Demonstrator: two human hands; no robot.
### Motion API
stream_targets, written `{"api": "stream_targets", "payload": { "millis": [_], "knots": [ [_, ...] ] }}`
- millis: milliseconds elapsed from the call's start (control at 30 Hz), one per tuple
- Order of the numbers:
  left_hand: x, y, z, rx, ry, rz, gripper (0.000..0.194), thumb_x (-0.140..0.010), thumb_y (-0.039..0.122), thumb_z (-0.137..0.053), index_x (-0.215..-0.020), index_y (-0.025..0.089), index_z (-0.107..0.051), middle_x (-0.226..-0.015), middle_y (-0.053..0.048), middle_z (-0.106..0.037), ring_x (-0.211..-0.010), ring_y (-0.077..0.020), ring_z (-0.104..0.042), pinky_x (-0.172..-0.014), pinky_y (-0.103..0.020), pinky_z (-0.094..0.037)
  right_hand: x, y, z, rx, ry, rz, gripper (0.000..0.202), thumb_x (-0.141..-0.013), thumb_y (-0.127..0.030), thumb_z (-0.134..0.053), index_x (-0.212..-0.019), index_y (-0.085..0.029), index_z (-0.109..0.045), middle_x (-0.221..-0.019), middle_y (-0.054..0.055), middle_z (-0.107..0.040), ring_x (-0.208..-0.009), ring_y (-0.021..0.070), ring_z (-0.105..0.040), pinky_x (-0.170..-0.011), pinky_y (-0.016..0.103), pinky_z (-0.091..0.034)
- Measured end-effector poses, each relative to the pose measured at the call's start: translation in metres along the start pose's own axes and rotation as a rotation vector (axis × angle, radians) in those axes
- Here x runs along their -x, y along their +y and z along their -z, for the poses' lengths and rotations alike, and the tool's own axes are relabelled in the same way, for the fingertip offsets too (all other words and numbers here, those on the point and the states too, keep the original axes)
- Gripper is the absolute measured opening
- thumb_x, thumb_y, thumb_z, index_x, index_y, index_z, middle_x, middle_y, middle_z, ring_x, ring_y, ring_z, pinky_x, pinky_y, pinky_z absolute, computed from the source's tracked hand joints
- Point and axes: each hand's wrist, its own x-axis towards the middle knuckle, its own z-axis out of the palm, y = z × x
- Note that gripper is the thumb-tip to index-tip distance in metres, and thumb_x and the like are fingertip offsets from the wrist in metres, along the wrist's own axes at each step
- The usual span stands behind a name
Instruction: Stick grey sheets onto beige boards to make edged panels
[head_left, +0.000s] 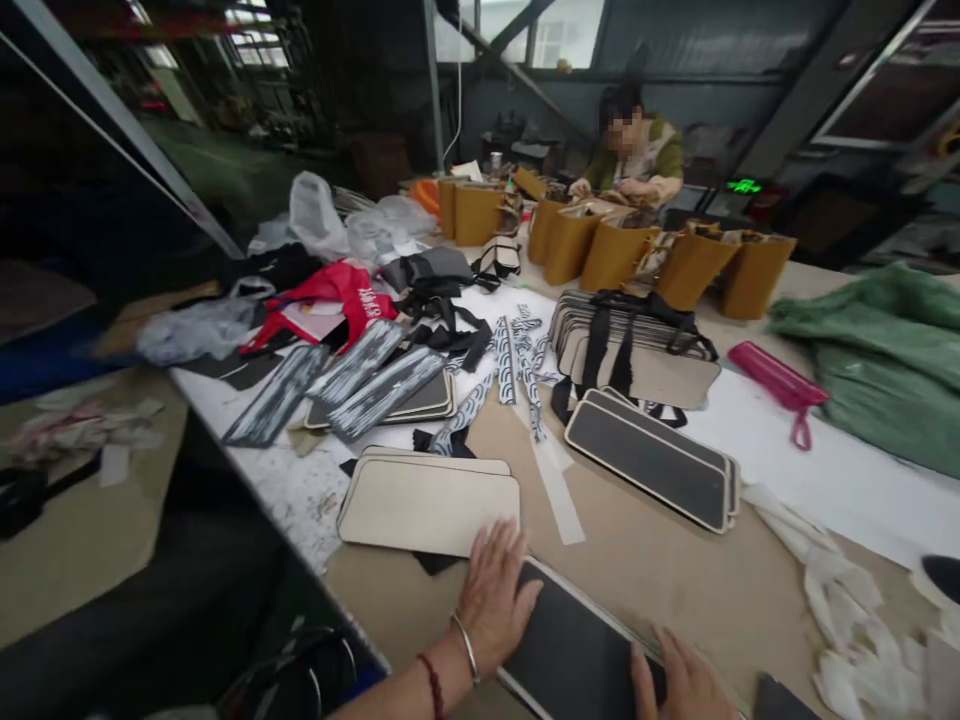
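A dark rectangular panel with a pale edge (pixel 574 650) lies at the bottom centre, close to me. My left hand (pixel 496 598), with a bangle and a red bead bracelet at its wrist, rests flat with fingers stretched over the panel's upper left corner and the near edge of a beige panel stack (pixel 427 505). On the panel's right part lies my right hand (pixel 679 680), fingers spread, cut off by the lower frame edge. Further right sit two stacked dark panels (pixel 652 455). Patterned strips (pixel 506 360) and a white strip (pixel 559 495) lie beyond.
Brown curved pieces (pixel 570 240) stand at the back, where a person (pixel 637 150) works. Strapped panels (pixel 637 350), a pink pouch (pixel 776 375) and green cloth (pixel 885 350) are at the right. Streaked grey panels (pixel 386 395), red fabric (pixel 337 300) and plastic bags (pixel 315 215) lie left.
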Motion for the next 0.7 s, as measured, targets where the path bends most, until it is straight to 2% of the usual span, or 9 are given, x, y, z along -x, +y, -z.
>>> {"api": "stream_targets", "payload": {
  "millis": [67, 167, 267, 333, 433, 567, 633, 700],
  "knots": [
    [0.004, -0.036, 0.019, -0.058, 0.178, 0.166, 0.049, -0.086, 0.025, -0.037, -0.133, 0.014, -0.028, -0.136, -0.015, -0.036, -0.130, -0.0248, -0.025, -0.106, -0.050, -0.025, -0.014, -0.029, 0.005, -0.207, -0.056, -0.023, 0.054, -0.076, -0.056, -0.035, -0.101, -0.013, -0.058, -0.103, 0.018, -0.063, -0.093, 0.0296, -0.060, -0.082, 0.044, -0.046],
    [0.013, -0.101, 0.044, -0.143, 0.388, 0.460, 0.049, -0.084, 0.028, -0.039, -0.128, 0.007, -0.033, -0.133, -0.021, -0.035, -0.127, -0.0300, -0.028, -0.103, -0.051, -0.028, -0.039, -0.084, 0.001, -0.417, -0.163, -0.044, 0.051, -0.077, -0.054, -0.036, -0.102, -0.014, -0.056, -0.103, 0.015, -0.064, -0.083, 0.0237, -0.063, -0.077, 0.037, -0.049],
    [0.023, -0.157, 0.061, -0.119, 0.450, 0.704, 0.047, -0.080, 0.028, -0.042, -0.123, 0.007, -0.039, -0.125, -0.021, -0.042, -0.121, -0.0317, -0.036, -0.097, -0.050, -0.035, -0.065, -0.134, -0.016, -0.446, -0.222, 0.005, 0.051, -0.076, -0.051, -0.036, -0.104, -0.012, -0.056, -0.106, 0.017, -0.062, -0.086, 0.0242, -0.062, -0.079, 0.036, -0.048],
    [0.028, -0.181, 0.067, -0.054, 0.431, 0.781, 0.044, -0.078, 0.027, -0.042, -0.118, 0.010, -0.043, -0.118, -0.018, -0.049, -0.115, -0.0298, -0.042, -0.094, -0.047, -0.039, -0.079, -0.159, -0.030, -0.422, -0.245, 0.037, 0.053, -0.077, -0.049, -0.034, -0.105, -0.010, -0.055, -0.106, 0.018, -0.062, -0.090, 0.0253, -0.061, -0.081, 0.037, -0.047],
    [0.033, -0.196, 0.070, 0.030, 0.428, 0.803, 0.039, -0.075, 0.028, -0.043, -0.111, 0.014, -0.049, -0.110, -0.014, -0.055, -0.110, -0.0278, -0.047, -0.093, -0.045, -0.040, -0.090, -0.184, -0.045, -0.336, -0.284, 0.081, 0.053, -0.079, -0.046, -0.029, -0.104, -0.008, -0.056, -0.104, 0.019, -0.062, -0.097, 0.0264, -0.059, -0.084, 0.037, -0.045],
    [0.029, -0.200, 0.083, 0.145, 0.482, 0.858, 0.035, -0.073, 0.034, -0.044, -0.101, 0.016, -0.054, -0.106, -0.013, -0.058, -0.105, -0.0280, -0.050, -0.093, -0.045, -0.039, -0.098, -0.201, -0.047, -0.111, -0.279, 0.163, 0.050, -0.083, -0.044, -0.024, -0.100, -0.011, -0.057, -0.103, 0.018, -0.062, -0.096, 0.0276, -0.059, -0.082, 0.039, -0.045],
    [0.018, -0.206, 0.096, 0.316, 0.547, 0.935, 0.037, -0.070, 0.038, -0.048, -0.099, 0.015, -0.055, -0.103, -0.013, -0.060, -0.101, -0.0279, -0.053, -0.092, -0.044, -0.040, -0.106, -0.210, -0.044, -0.010, -0.227, 0.206, 0.050, -0.084, -0.044, -0.023, -0.102, -0.012, -0.056, -0.101, 0.018, -0.061, -0.096, 0.0285, -0.058, -0.079, 0.040, -0.045],
    [0.003, -0.217, 0.110, 0.588, 0.610, 1.029, 0.041, -0.064, 0.041, -0.055, -0.095, 0.014, -0.055, -0.093, -0.012, -0.062, -0.091, -0.0263, -0.057, -0.086, -0.041, -0.043, -0.116, -0.219, -0.044, 0.059, -0.174, 0.246, 0.050, -0.085, -0.044, -0.021, -0.103, -0.011, -0.055, -0.099, 0.019, -0.060, -0.097, 0.0292, -0.057, -0.078, 0.040, -0.045]
  ]
}}
